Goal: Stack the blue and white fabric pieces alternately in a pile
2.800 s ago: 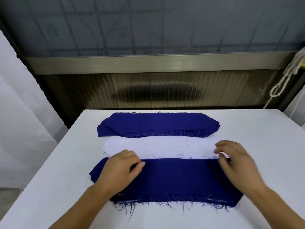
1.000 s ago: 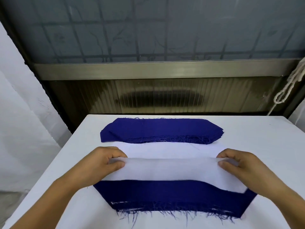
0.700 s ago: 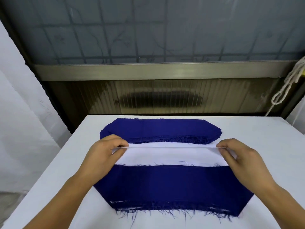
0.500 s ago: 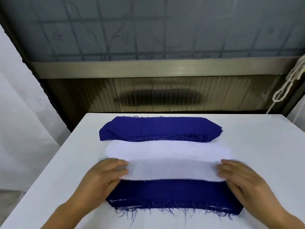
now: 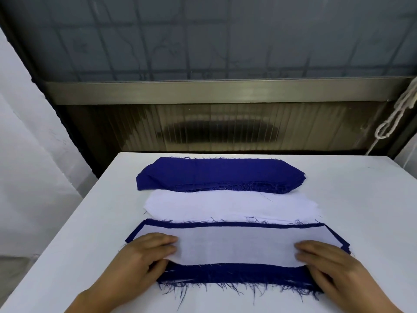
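The thin white fabric piece (image 5: 234,246), carried over a moment ago, now lies on the near fraying blue-and-white pile (image 5: 237,275), so blue is probably next. The left hand (image 5: 144,260) and right hand (image 5: 325,265) press its ends, fingers flat. Beyond, on the white table (image 5: 361,199), wait the white stack (image 5: 230,205) and blue stack (image 5: 221,175), then a ribbed window panel (image 5: 214,127).
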